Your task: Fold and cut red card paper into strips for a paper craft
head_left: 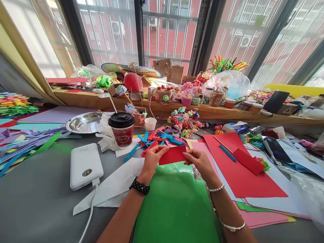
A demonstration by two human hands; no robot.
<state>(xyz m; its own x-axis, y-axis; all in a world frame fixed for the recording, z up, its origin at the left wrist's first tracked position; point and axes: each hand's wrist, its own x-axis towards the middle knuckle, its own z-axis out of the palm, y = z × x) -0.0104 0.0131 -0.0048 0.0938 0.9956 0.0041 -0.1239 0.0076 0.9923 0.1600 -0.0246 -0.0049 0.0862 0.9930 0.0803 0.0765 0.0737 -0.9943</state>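
A small red paper rectangle point(172, 155) is stretched between my two hands, above the far end of a shiny green board point(177, 206). My left hand point(154, 160) pinches its left edge between thumb and fingers. At the opposite edge, my right hand point(198, 162) grips the paper the same way. Just beyond lie folded blue and red paper strips point(162, 136) in a loose pile. To the right, a large red sheet point(243, 172) bears a smaller red piece point(249, 162), a blue strip point(227, 153) and a thin wooden stick point(222, 144).
Left of my hands stand a lidded coffee cup point(122, 130) and a white power bank point(86, 166) with a cable. A metal plate point(84, 123) sits behind them. Beyond are a white paper cup point(150, 124) and craft flowers point(184, 119). Colored strips point(32, 145) cover the far left.
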